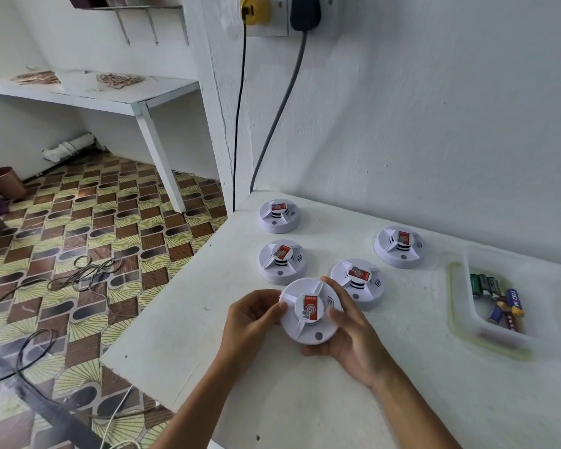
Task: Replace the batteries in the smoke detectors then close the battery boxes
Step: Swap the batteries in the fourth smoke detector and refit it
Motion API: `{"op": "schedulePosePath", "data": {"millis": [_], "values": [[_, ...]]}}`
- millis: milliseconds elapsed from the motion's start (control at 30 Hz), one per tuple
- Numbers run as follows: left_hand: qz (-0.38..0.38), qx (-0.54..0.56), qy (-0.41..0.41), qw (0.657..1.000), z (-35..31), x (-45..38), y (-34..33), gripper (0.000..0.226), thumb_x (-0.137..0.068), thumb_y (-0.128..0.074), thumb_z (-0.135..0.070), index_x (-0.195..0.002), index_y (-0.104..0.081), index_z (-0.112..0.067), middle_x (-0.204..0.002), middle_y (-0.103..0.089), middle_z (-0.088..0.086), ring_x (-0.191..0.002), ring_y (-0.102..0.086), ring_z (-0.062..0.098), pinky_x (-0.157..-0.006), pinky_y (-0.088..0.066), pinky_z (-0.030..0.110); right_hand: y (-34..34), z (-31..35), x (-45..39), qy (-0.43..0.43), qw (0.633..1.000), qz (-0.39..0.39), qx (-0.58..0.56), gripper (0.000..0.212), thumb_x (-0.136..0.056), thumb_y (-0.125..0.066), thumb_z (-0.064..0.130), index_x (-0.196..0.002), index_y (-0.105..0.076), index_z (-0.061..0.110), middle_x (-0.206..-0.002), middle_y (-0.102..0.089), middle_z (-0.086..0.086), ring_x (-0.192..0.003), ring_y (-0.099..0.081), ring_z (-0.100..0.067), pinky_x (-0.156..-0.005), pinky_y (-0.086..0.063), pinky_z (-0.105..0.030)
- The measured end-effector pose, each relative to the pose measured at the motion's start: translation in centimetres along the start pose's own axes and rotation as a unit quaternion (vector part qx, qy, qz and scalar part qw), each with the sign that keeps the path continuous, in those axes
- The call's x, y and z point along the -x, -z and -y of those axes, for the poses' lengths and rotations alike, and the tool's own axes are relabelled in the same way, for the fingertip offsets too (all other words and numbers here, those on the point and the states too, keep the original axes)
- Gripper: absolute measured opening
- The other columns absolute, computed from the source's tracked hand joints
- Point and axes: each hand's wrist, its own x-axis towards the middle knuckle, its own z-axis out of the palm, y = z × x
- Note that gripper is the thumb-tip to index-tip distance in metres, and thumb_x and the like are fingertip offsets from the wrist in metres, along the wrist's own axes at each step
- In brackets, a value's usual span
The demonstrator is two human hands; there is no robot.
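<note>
White surface [305,400] set into a white-walled corner. My left hand [251,319] and right hand [353,345] together form the grip, fingers curled round the rim of one smoke detector [308,311], label up, held just above the surface. Four other detectors [357,281] lie beyond it; to its right, a clear tray [467,325] holds batteries [499,303].

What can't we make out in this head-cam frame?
- Held smoke detector: underside and battery box hidden, face-up between left hand and right hand.
- The four detectors on the table: undersides hidden too.
- Batteries in the clear tray: count unclear, overlapping; labels mostly too small.
- Tray's near end: blurred.
- Detector stickers: text too small.
</note>
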Motion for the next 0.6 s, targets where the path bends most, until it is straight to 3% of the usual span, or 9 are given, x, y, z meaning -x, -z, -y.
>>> {"op": "schedulePosePath", "data": {"millis": [100,400,500,600], "values": [[0.003,0.002,0.001,1.0,-0.06,0.01,-0.06,0.015,-0.087,-0.068,-0.009,-0.101,-0.073,-0.009,-0.093,-0.076,0.001,-0.086,-0.071,0.014,-0.075,-0.056,0.023,-0.03,0.16,-0.11,-0.033,0.996,0.021,-0.081,0.084,-0.056,-0.084,0.059,-0.13,-0.055,0.031,-0.128,-0.062,-0.015,-0.1,-0.066,-0.034,-0.068,-0.054,-0.049],[0.012,-0.02,-0.009,1.0,0.18,-0.05,0.06,0.015,-0.087,-0.068,-0.009,-0.101,-0.074,-0.011,-0.094,-0.076,-0.001,-0.088,-0.071,0.017,-0.078,-0.056,0.025,-0.15,0.12,-0.24,-0.016,0.995,0.016,-0.099,0.068,-0.056,-0.082,0.063,-0.116,-0.067,0.035,-0.123,-0.066,-0.01,-0.099,-0.068,-0.032,-0.07,-0.055,-0.049],[0.013,-0.025,-0.01,1.0,0.27,-0.06,0.14,0.014,-0.087,-0.069,-0.01,-0.1,-0.074,-0.011,-0.094,-0.076,-0.001,-0.088,-0.071,0.017,-0.078,-0.056,0.025,-0.42,0.38,-0.02,-0.015,0.996,-0.009,-0.09,0.035,-0.084,-0.053,0.058,-0.107,-0.072,0.038,-0.118,-0.07,-0.006,-0.096,-0.069,-0.029,-0.071,-0.054,-0.047],[0.012,-0.027,-0.009,1.0,0.29,-0.07,0.11,0.014,-0.087,-0.069,-0.01,-0.1,-0.074,-0.012,-0.094,-0.076,-0.001,-0.088,-0.071,0.017,-0.078,-0.057,0.026,-0.34,0.41,0.01,-0.031,0.994,-0.029,-0.101,0.047,-0.093,-0.029,0.048,-0.1,-0.075,0.038,-0.114,-0.071,-0.006,-0.094,-0.07,-0.029,-0.073,-0.052,-0.048]]}}
